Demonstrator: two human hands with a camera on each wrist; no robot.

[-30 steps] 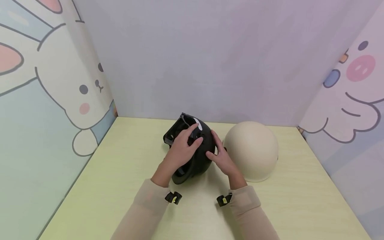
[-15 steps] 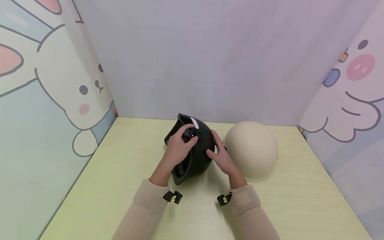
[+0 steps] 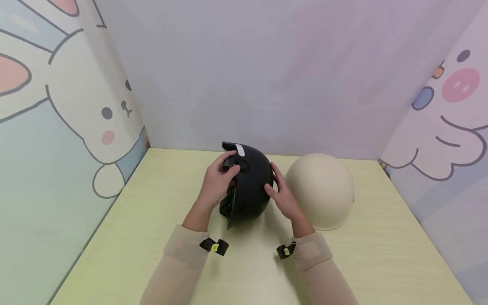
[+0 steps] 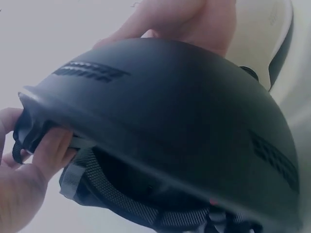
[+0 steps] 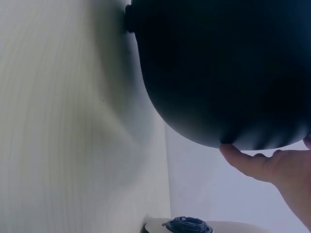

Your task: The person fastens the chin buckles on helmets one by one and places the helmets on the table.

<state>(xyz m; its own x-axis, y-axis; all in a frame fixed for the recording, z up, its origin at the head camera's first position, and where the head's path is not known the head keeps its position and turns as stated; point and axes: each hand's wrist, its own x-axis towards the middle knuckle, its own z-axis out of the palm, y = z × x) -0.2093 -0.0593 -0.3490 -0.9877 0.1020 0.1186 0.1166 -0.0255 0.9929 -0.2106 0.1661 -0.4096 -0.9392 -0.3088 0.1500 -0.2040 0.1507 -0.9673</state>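
A matte black helmet [image 3: 252,182] is held between both hands, its opening facing left in the head view. My left hand [image 3: 214,180] pinches its rim beside a white mark near the round side fitting; the left wrist view shows thumb and fingers around that edge and the strap [image 4: 73,177] inside. On the rounded back of the shell rests my right hand [image 3: 284,197], thumb and fingers spread and fairly straight, its thumb [image 5: 238,158] pressing the shell in the right wrist view. Whether the helmet touches the table cannot be told.
A cream helmet [image 3: 320,190] sits dome up on the table just right of my right hand. The pale wooden table [image 3: 381,254] meets a plain back wall [image 3: 244,76]. Side walls carry cartoon animals. Each wrist wears a black camera strap.
The black helmet has turned, so its opening has swung from partly facing me to facing left and more of the outer shell shows. My left hand has shifted left with the rim.
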